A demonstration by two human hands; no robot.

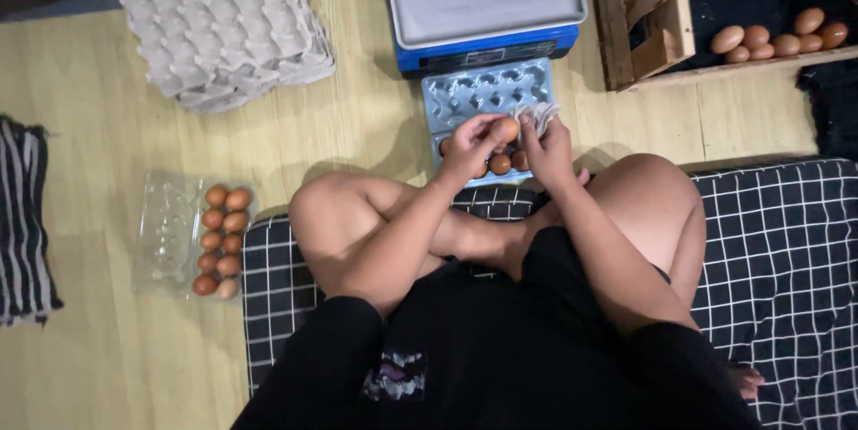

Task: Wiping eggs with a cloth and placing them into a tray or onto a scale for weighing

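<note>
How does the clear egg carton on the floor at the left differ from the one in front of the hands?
The left carton lies untouched, away from the hands; the front carton sits below the left hand and right hand. The left carton's egg rows look filled; the front carton holds a few eggs, most cups empty. Both are clear plastic, lying open, holding brown eggs.

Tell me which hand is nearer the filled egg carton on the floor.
Left. The left hand is up at the blue tray, on the side toward the filled egg carton; the right hand sits farther away.

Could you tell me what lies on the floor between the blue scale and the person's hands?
In the head view, the empty cups of a clear plastic egg tray lie between the blue scale and the hands.
</note>
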